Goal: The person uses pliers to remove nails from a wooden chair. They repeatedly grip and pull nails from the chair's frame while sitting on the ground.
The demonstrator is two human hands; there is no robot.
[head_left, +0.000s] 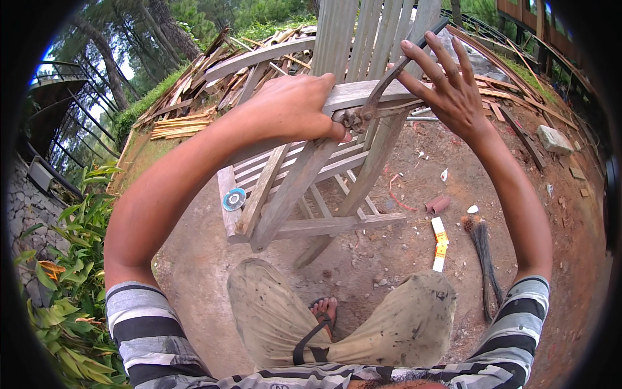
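Note:
My left hand (291, 104) grips the weathered grey wooden armrest (350, 94) of a slatted chair (295, 207), its fingers over the top and its thumb below, beside a rusty metal fitting (356, 120). A dark curved metal bar (389, 78) slants up from that fitting. My right hand (447, 87) has its fingers spread and raised along the bar, the thumb and fingertips at or very near it; exact contact is unclear. A blue-rimmed disc (234, 198) rests on the chair's lower left frame.
Scrap wood (184, 123) lies piled behind the chair. On the dirt are a yellow-and-white folding rule (439, 227), bundled dark wires (484, 266), reddish pieces (437, 204) and a pale block (554, 138). Plants (58, 272) line the left.

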